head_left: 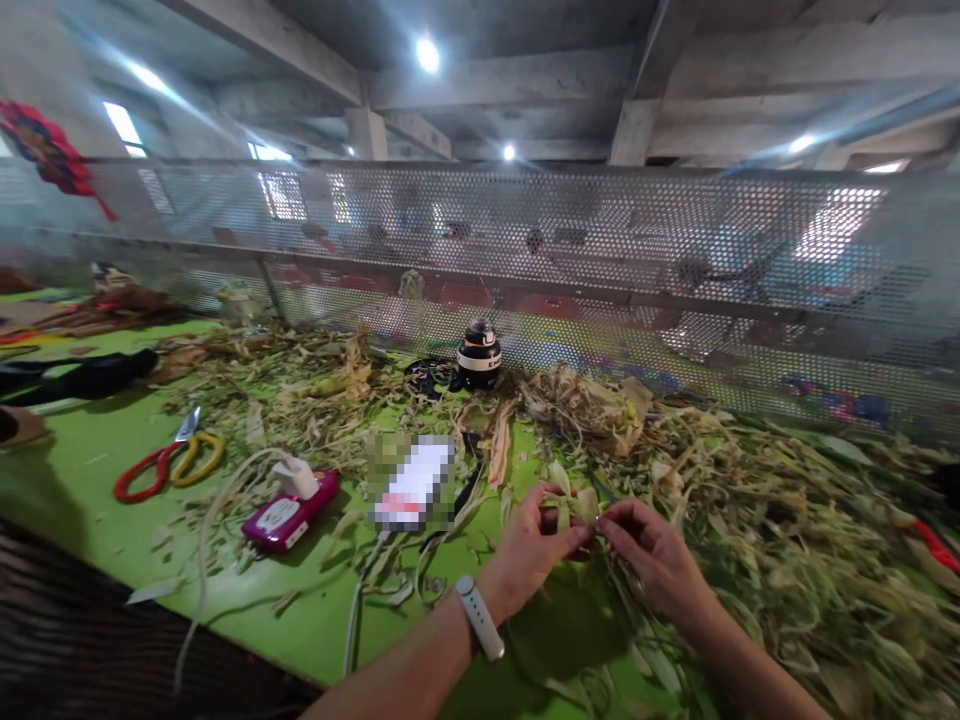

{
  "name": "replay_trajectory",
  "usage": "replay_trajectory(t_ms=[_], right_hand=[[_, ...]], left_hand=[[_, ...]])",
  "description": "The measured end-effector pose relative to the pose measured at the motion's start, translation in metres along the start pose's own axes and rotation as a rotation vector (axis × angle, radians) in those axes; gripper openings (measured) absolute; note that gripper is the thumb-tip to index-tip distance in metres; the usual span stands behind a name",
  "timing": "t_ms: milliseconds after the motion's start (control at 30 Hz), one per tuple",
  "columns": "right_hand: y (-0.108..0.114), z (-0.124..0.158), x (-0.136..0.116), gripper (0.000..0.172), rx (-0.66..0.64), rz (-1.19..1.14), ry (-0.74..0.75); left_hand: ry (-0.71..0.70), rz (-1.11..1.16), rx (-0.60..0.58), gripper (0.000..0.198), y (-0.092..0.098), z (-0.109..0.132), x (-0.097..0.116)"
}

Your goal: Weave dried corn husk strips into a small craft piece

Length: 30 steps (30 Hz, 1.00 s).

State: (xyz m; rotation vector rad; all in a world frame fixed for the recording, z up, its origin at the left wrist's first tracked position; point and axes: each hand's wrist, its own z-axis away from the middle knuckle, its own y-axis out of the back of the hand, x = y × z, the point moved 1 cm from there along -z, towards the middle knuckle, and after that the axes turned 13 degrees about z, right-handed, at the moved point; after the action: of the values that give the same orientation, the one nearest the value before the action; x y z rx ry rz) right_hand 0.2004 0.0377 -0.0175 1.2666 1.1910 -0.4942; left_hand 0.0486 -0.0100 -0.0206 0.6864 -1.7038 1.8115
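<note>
My left hand (534, 545), with a pale band on its wrist, has its fingers closed around a small piece of folded pale green leaf strips (568, 503). Right beside it, my right hand (651, 548) pinches the right edge of the same piece, thumb and fingertips pressed together. Both hands are over the green table, at the left edge of a large heap of dried leaf strips (795, 560). A phone (418, 482) with a lit, blurred-out screen lies left of my hands, with a cable at its lower end.
Scissors (169, 465) with red and yellow handles lie at the left on the green table (247, 630). Near them is a purple power strip (291, 510) with a white plug. A black container (479, 355) stands before the perforated metal screen (525, 230). Leaf scraps surround it.
</note>
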Motion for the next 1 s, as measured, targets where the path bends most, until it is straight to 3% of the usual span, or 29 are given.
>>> replay_trajectory(t_ms=[167, 433, 700, 1000], right_hand=[[-0.001, 0.001, -0.009, 0.036, -0.018, -0.015, -0.002], [-0.002, 0.002, -0.004, 0.039, -0.084, -0.076, -0.083], [-0.001, 0.004, -0.012, 0.04, -0.045, -0.141, -0.148], [-0.001, 0.004, -0.006, 0.037, -0.051, -0.069, -0.121]], left_hand=[[0.047, 0.001, -0.011, 0.045, -0.001, 0.002, 0.003], [0.016, -0.021, -0.035, 0.059, 0.004, -0.003, -0.005], [0.032, 0.018, -0.017, 0.057, 0.001, -0.003, -0.001], [0.168, 0.025, -0.01, 0.052, 0.003, -0.002, -0.001]])
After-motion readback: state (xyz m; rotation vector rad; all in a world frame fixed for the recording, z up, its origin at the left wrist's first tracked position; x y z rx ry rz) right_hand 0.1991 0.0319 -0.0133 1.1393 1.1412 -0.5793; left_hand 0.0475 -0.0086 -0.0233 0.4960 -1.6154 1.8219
